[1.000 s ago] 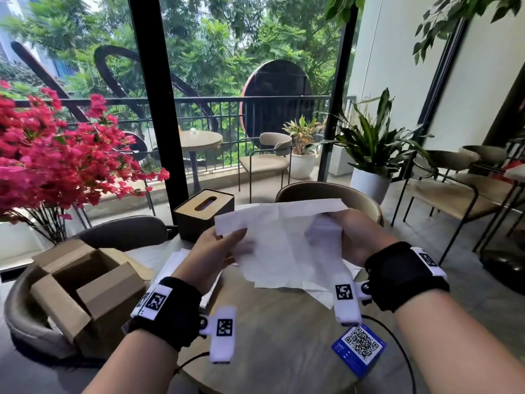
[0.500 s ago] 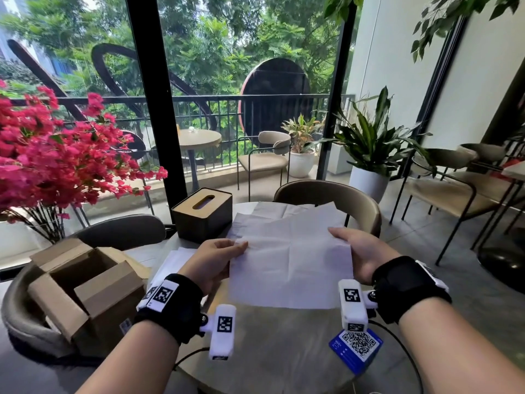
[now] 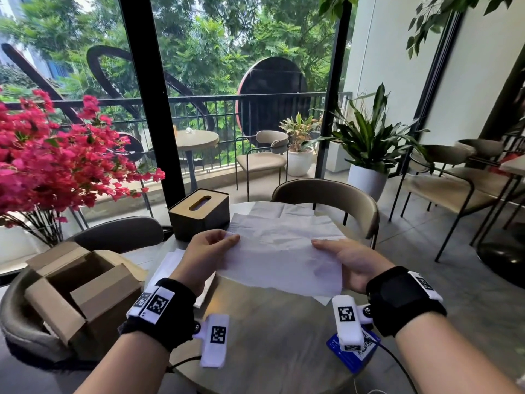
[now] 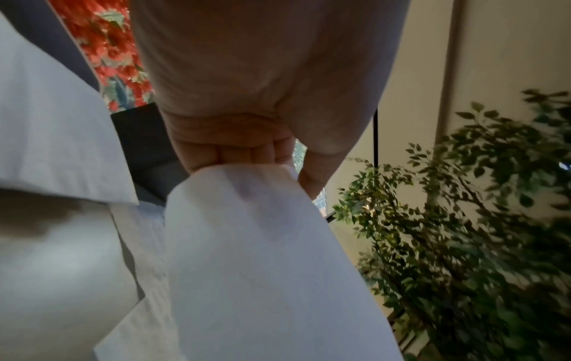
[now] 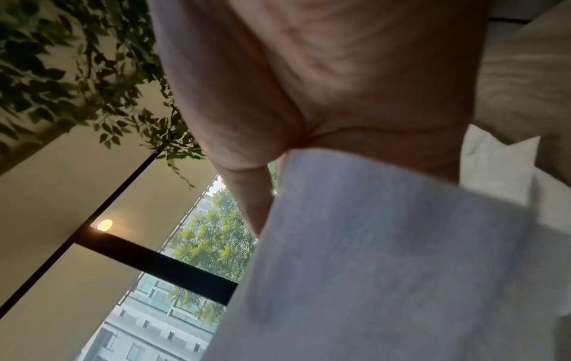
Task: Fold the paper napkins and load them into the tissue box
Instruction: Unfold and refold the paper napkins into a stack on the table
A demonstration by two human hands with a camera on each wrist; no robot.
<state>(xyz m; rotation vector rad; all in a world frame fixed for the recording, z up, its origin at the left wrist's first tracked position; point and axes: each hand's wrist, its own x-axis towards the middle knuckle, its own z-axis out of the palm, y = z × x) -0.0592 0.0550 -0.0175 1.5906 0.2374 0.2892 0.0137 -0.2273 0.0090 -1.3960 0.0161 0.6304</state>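
Observation:
A white paper napkin (image 3: pixel 281 260) is stretched flat between my two hands, low over the round table (image 3: pixel 270 322). My left hand (image 3: pixel 231 240) pinches its left edge; in the left wrist view the curled fingers (image 4: pixel 241 151) clamp the napkin (image 4: pixel 247 244). My right hand (image 3: pixel 326 245) grips the right edge, thumb on top; the right wrist view shows the napkin (image 5: pixel 386 244) running out from under the palm. The dark tissue box (image 3: pixel 199 214) with a wooden slotted lid stands just beyond my left hand. More napkins (image 3: pixel 284 214) lie spread under the held one.
A pile of white napkins (image 3: pixel 170 260) lies on the table left of my left hand. An open cardboard box (image 3: pixel 79 288) sits on a chair at the left. A blue QR card (image 3: pixel 358 351) lies at the near right. A chair back (image 3: pixel 326 194) stands behind the table.
A second ago the napkin was raised and rumpled in front of me. Both hands have since moved apart and down, pulling it flat just above the table.

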